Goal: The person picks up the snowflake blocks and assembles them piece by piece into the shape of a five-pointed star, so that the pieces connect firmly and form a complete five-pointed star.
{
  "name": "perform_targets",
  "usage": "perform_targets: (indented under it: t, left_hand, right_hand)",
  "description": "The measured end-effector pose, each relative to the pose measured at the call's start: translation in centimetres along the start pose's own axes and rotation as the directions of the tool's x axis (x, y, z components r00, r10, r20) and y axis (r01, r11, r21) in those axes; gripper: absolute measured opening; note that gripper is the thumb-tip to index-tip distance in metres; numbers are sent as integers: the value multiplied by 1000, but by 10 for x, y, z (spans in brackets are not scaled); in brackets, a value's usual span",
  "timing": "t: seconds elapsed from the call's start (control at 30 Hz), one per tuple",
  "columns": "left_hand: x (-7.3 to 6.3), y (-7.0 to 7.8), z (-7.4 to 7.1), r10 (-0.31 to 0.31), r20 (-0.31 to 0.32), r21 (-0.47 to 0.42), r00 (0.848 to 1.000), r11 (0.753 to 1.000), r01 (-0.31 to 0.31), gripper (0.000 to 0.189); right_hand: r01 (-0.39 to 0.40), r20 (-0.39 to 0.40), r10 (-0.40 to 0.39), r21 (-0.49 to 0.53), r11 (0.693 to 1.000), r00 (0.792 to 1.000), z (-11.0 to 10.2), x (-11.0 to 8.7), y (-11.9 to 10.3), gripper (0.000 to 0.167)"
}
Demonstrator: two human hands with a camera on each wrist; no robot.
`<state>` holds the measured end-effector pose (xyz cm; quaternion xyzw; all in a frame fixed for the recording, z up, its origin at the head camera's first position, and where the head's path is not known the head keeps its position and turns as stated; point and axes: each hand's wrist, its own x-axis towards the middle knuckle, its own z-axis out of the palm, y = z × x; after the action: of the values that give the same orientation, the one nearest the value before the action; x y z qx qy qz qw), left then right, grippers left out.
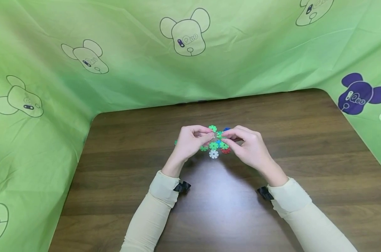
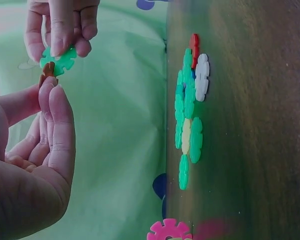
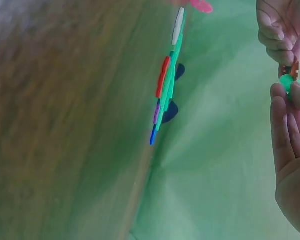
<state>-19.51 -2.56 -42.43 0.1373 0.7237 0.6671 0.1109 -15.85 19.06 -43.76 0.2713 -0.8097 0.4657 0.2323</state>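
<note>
My left hand pinches an orange-brown notched disc between thumb and fingertips. Opposite it, my right hand pinches a green notched disc. The two discs meet edge to edge in both wrist views; how far their slots interlock I cannot tell. Both hands are raised above the table, over several loose notched discs. Among these are a white disc, a red disc and several green ones, such as the green disc behind my left fingers. Fingers partly hide the group in the head view.
The brown wooden table has a green printed cloth hanging behind and beside it. A yellow disc lies among the green ones. A pink disc appears at the bottom of the left wrist view, a purple disc in the right.
</note>
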Motion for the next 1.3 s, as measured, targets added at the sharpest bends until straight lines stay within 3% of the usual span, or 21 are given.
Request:
perform_targets:
  t: [0.17,0.3,0.47,0.53,0.63,0.73,0.83,1.0,1.3]
  left_hand:
    - [0,1,-2,-5,-12,-22,1000,1000,4,15]
    - [0,3,-5,1,-20,-44,1000,999,-2,17]
    - [2,5,-15,3,-66,-74,998,997,-8,17]
    - [2,6,-19,9,-84,-89,996,996,-17,17]
    - [3,7,-24,22,-92,-97,995,995,-31,17]
    - [2,7,-26,26,-87,-95,996,995,-34,18]
    - [2,7,-28,22,-79,-95,997,995,-29,18]
    - [2,6,-29,25,-71,-93,997,995,-31,18]
    - [1,8,-28,30,-76,-96,997,995,-38,17]
  right_hand:
    - [-31,15,31,21,999,999,1,3,-2,27]
    - [-97,82,94,30,995,992,-2,4,-2,29]
    - [-213,186,217,-42,976,958,-10,9,4,25]
    - [-274,247,295,-117,955,923,-13,13,8,23]
    - [-329,355,406,-257,909,842,-17,20,17,24]
    - [-305,450,463,-380,873,764,-16,25,27,26]
    - [-253,502,476,-449,857,722,-14,28,35,30]
    - [-204,523,480,-499,842,704,-11,28,42,36]
    - [-158,509,482,-554,818,713,-4,27,44,40]
